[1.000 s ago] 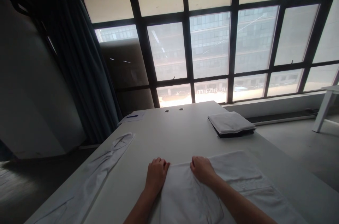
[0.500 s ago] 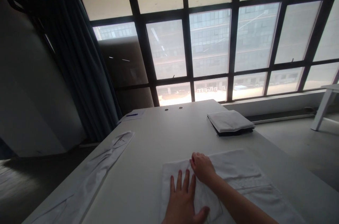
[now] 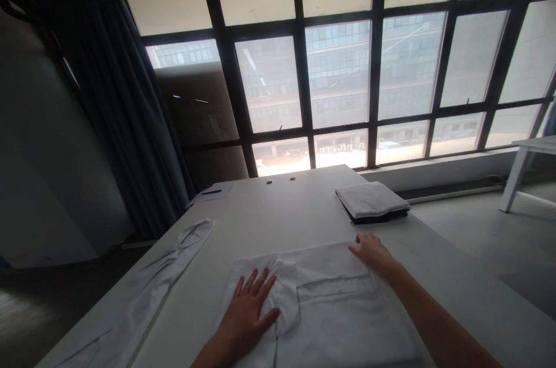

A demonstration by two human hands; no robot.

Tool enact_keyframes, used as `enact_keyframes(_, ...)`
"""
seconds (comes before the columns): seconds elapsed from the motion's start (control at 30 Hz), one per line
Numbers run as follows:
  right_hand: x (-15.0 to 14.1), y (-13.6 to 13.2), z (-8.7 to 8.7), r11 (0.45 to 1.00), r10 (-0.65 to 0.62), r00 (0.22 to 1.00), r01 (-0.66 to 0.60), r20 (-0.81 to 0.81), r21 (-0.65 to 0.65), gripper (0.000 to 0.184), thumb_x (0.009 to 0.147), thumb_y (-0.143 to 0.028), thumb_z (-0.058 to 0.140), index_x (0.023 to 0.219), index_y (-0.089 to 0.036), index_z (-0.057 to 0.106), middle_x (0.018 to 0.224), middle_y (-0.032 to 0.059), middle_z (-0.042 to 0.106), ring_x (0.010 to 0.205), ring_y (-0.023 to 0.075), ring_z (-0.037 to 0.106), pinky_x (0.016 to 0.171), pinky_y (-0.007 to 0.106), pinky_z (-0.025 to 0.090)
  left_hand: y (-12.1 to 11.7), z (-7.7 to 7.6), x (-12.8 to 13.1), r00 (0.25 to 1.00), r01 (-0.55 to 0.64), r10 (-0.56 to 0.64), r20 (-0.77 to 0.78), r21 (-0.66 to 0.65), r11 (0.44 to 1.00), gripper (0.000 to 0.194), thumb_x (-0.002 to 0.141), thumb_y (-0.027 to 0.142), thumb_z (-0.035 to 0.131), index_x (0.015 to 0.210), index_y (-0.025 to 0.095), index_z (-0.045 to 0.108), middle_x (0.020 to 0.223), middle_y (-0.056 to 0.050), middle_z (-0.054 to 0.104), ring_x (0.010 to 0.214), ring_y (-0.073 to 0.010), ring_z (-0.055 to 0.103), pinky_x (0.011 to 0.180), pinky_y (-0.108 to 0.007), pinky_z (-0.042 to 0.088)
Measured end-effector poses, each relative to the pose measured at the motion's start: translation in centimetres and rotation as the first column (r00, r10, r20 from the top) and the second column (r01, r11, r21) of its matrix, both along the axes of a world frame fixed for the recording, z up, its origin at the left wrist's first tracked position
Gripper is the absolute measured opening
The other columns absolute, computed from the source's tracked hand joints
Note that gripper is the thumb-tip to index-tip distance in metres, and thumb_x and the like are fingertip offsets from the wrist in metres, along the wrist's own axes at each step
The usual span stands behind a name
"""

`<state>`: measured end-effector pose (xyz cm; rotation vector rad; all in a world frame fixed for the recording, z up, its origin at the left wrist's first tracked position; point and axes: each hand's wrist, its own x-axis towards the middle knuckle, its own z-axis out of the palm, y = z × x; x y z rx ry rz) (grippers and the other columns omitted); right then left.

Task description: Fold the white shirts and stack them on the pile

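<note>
A white garment (image 3: 339,321), partly folded with creases and seams showing, lies on the white table in front of me. On its left part my left hand (image 3: 247,310) rests flat, fingers spread and palm down. My right hand (image 3: 372,252) is at the garment's far right corner, its fingers curled in and closed on the edge. The fingertips of that hand are partly hidden.
Another white cloth (image 3: 163,266) lies along the left edge of the table (image 3: 256,217). A folded white-over-black stack (image 3: 371,200) sits at the far right. Papers with a blue pen (image 3: 212,192) lie far left. Windows and a blue curtain (image 3: 130,113) stand beyond.
My right hand has moved right, from beside my left hand to the garment's far right corner, folding cloth over. My left hand has shifted left, still flat on the garment.
</note>
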<state>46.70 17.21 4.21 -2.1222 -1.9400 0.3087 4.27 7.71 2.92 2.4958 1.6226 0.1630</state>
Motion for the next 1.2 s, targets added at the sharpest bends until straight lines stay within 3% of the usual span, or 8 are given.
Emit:
enact_keyframes(0.1,0.5,0.3,0.1,0.999,0.026,0.999,-0.027,-0.035,-0.032,0.03,0.094,-0.036,0.059,0.11,-0.012,0.067,0.118,0.0189,0.067,0.112,0.0277,0.063,0.092,0.032,0.042,1.0,-0.1,-2.0,0.994,-0.102,0.102,-0.025,0.004,0.995,0.076,0.091,0.076,0.046,0.157,0.042,0.03,0.168,0.0,0.024,0.156,-0.0358,0.017,0.125,-0.064,0.013)
enact_keyframes(0.27,-1.8,-0.2,0.7,0.992,0.082,0.991,-0.091,-0.108,-0.083,0.029,0.089,-0.031,0.064,0.108,-0.01,0.065,0.11,0.0195,0.07,0.105,0.0294,0.065,0.086,0.032,0.043,1.3,-0.2,-2.3,0.985,-0.162,0.162,-0.054,0.003,0.987,0.078,0.089,0.072,0.053,0.157,0.04,0.031,0.168,-0.001,0.024,0.156,-0.0342,0.017,0.125,-0.063,0.01)
enact_keyframes(0.43,-4.7,-1.3,1.2,0.981,0.117,0.955,-0.153,-0.273,-0.116,0.054,0.076,-0.032,0.076,0.122,-0.01,0.058,0.113,0.0181,0.069,0.103,0.0278,0.065,0.083,0.03,0.044,1.0,-0.5,-2.4,0.987,-0.154,0.155,-0.031,0.029,0.988,0.077,0.09,0.072,0.052,0.157,0.04,0.032,0.168,0.0,0.025,0.156,-0.0326,0.018,0.125,-0.062,0.011)
enact_keyframes(0.57,-4.1,-1.8,2.0,0.962,0.14,0.891,-0.226,-0.433,-0.154,0.064,0.078,-0.037,0.071,0.135,-0.016,0.051,0.107,0.0098,0.071,0.086,0.02,0.066,0.07,0.025,0.045,1.0,-0.6,-2.3,0.987,-0.155,0.156,-0.035,0.036,0.987,0.077,0.09,0.072,0.051,0.157,0.039,0.033,0.168,0.0,0.025,0.156,-0.0333,0.018,0.125,-0.062,0.011)
enact_keyframes(0.8,-1.0,-1.7,2.2,0.825,0.088,0.633,-0.479,-0.769,-0.3,0.104,0.058,-0.023,0.082,0.154,-0.029,0.041,0.139,0.0093,0.058,0.087,0.018,0.064,0.068,0.024,0.048,0.8,0.4,-1.1,0.979,-0.186,0.177,-0.103,-0.079,0.979,0.081,0.088,0.062,0.056,0.16,0.037,0.027,0.17,-0.001,0.016,0.157,-0.0358,0.009,0.124,-0.065,0.004)
enact_keyframes(1.0,-1.6,-2.3,3.6,0.804,0.036,0.331,-0.57,-0.943,-0.169,0.107,0.059,-0.017,0.083,0.157,-0.022,0.038,0.146,0.013,0.054,0.108,0.0234,0.064,0.09,0.031,0.053,-0.1,2.3,-0.3,0.951,-0.291,0.257,-0.172,-0.217,0.932,0.093,0.079,0.043,0.069,0.16,0.034,0.026,0.171,-0.005,0.008,0.156,-0.0428,0.004,0.114,-0.079,0.013)
enact_keyframes(1.1,-2.3,-2.9,5.1,0.789,0.047,0.212,-0.607,-0.976,-0.094,0.109,0.061,-0.018,0.086,0.158,-0.022,0.036,0.147,0.0137,0.054,0.114,0.0264,0.064,0.097,0.036,0.052,-0.2,3.6,0.4,0.989,-0.13,0.117,-0.09,-0.154,0.979,0.078,0.075,0.039,0.077,0.148,0.036,0.05,0.17,-0.003,0.019,0.156,-0.041,0.008,0.119,-0.073,0.013)
enact_keyframes(1.2,-2.8,-3.3,6.1,0.792,0.051,0.149,-0.608,-0.988,-0.051,0.11,0.06,-0.019,0.088,0.158,-0.022,0.036,0.152,0.0147,0.05,0.12,0.0294,0.062,0.101,0.039,0.051,0.1,3.7,1.5,0.993,0.082,-0.08,0.083,-0.017,0.996,0.05,0.087,0.04,0.069,0.136,0.037,0.062,0.164,0.0,0.037,0.155,-0.0285,0.024,0.128,-0.053,0.016)
